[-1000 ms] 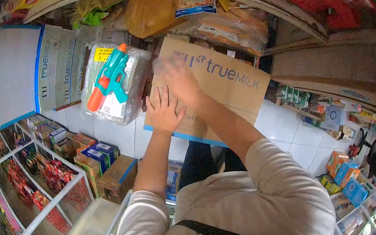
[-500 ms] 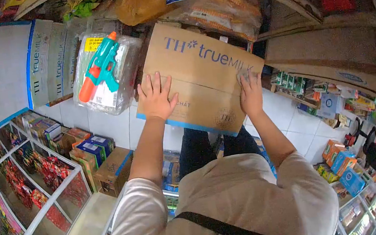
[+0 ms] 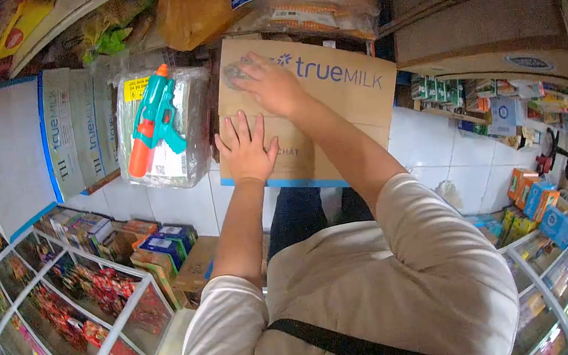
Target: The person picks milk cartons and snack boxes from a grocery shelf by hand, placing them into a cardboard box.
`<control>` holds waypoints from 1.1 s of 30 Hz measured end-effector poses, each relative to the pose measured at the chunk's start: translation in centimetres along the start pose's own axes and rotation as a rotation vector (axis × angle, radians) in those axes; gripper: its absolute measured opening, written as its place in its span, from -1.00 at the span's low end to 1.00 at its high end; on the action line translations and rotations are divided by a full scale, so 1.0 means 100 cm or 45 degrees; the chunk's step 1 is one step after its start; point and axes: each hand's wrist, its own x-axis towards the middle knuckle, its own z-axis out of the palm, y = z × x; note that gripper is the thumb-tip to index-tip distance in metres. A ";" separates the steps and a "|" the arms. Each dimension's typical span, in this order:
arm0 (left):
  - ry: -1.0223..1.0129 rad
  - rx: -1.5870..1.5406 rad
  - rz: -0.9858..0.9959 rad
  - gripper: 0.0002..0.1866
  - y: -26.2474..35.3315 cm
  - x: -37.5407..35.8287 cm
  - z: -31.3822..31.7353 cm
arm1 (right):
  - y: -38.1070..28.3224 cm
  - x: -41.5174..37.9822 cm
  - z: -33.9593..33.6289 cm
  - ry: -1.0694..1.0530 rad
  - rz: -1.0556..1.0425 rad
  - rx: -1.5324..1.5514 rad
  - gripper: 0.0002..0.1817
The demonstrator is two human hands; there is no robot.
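Note:
A brown cardboard carton (image 3: 347, 110) printed "TH true MILK" lies in front of me, a blue band along its near edge. My left hand (image 3: 250, 154) rests flat on its left half, fingers spread. Above it, my right hand (image 3: 274, 84) reaches across to the carton's upper left corner. A small grey crumpled wad (image 3: 235, 77) shows under its fingertips, over the "TH" print; what it is made of I cannot tell. Just left of the carton, a teal and orange toy water gun (image 3: 156, 123) lies on a plastic-wrapped pack (image 3: 192, 118).
More milk cartons (image 3: 65, 143) stand at the left. Bagged goods (image 3: 325, 8) fill the shelf beyond, and a large cardboard box (image 3: 476, 49) juts in at the right. Glass display cases (image 3: 114, 339) and small boxes (image 3: 556, 226) flank me over a white tiled floor (image 3: 430, 135).
My right hand has swept left from the carton's right edge to its upper left corner, the grey wad with it. The carton has turned slightly; my left hand stays on it.

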 end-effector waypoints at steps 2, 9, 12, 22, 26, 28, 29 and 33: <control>0.012 0.012 0.003 -0.39 0.000 0.002 0.000 | 0.026 -0.006 -0.010 -0.068 0.142 -0.120 -0.64; -0.080 0.110 0.041 -0.36 0.003 -0.001 -0.002 | 0.075 -0.107 -0.065 0.258 0.652 -0.463 -0.62; -0.101 0.165 0.038 -0.35 0.006 -0.001 -0.001 | 0.077 -0.157 -0.089 0.250 0.883 -0.509 -0.62; -0.038 0.332 0.093 -0.36 0.014 -0.002 0.000 | -0.045 -0.210 -0.027 0.020 0.754 -0.205 -0.67; -0.047 0.350 0.092 -0.35 0.016 -0.003 0.002 | -0.103 -0.235 -0.030 0.142 0.303 0.024 -0.68; -0.072 0.360 0.089 -0.33 0.015 -0.005 0.004 | -0.097 -0.250 -0.035 0.180 0.416 0.024 -0.68; -0.081 0.360 0.087 -0.33 0.015 -0.005 0.004 | -0.090 -0.258 -0.039 0.194 0.468 0.026 -0.68; -0.121 0.353 0.064 -0.33 0.017 -0.005 0.004 | -0.055 -0.262 -0.061 0.357 0.978 -0.397 -0.67</control>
